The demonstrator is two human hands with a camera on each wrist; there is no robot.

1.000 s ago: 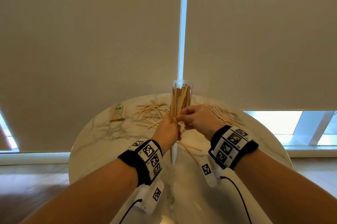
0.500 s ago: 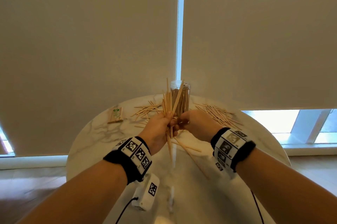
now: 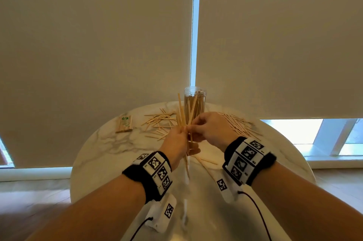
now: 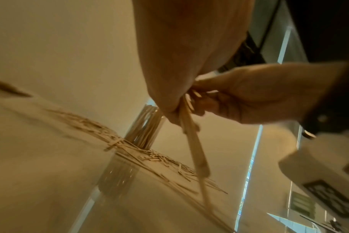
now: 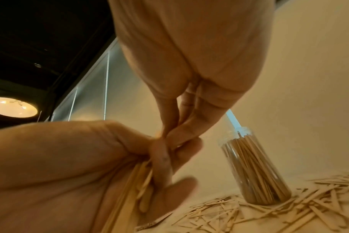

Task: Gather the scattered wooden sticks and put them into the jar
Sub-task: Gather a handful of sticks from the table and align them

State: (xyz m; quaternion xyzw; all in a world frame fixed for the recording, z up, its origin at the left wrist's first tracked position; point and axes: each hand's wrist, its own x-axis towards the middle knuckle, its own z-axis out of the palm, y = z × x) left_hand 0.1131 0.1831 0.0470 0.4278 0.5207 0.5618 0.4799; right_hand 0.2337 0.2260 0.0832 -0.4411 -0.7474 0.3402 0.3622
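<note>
A clear plastic jar [image 3: 194, 103] [image 5: 255, 170] [image 4: 144, 126], open at the top and part full of wooden sticks, stands at the far side of the round marble table [image 3: 110, 142]. Just in front of it my left hand [image 3: 175, 140] grips a bundle of sticks [image 3: 181, 113] [image 4: 193, 141] held upright above the table. My right hand [image 3: 208, 129] meets it from the right and pinches the bundle with thumb and fingertips. Loose sticks [image 3: 159, 121] lie left of the jar, and a denser heap [image 3: 237, 125] lies to its right.
A small packet of sticks [image 3: 124, 124] lies at the table's far left. A few single sticks [image 3: 208, 160] lie under my hands. Roller blinds hang right behind the table. Wooden floor surrounds the table.
Both hands have stayed together in front of the jar. The bundle now fans less and stands more upright, and my right hand has risen slightly to pinch it.
</note>
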